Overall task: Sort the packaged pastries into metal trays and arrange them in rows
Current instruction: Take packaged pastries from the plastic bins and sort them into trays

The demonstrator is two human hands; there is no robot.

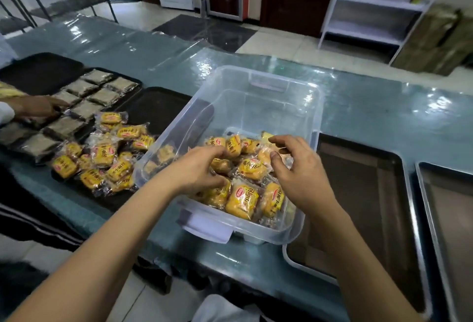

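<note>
Landmark: clear plastic bin (302, 106), tilted, standing on the teal-covered counter (384, 106).

Hidden / unclear:
- Left hand (197, 168) inside the bin, fingers curled into the heap; fingertips buried among wrappers, so cannot tell whether anything is actually gripped.
- Bin's near right corner overlaps a metal tray (363, 193); tray's left part hidden beneath the bin.
- Second metal tray (450, 209) further right of the bin, cut off by the frame edge.
- Another person's hand (35, 107) far left of the bin, arm cut off at the frame edge; resting on a dark tray, grip not discernible.
- Print on the wrappers blurred, not readable.

Containers and contents:
- Bin: heap of yellow packaged pastries (242, 201) gathered in its near half; far half bare.
- Right hand (299, 165) over the heap, thumb and forefinger pinching the clear wrapper edge of one pastry near the far side of the heap.
- Left of the bin: loose pile of the same yellow packets (102, 160) lying on a dark tray (158, 106).
- Further left: dark tray with brown square packets (84, 110) laid in rows.
- Both metal trays right of the bin: bare metal showing.
</note>
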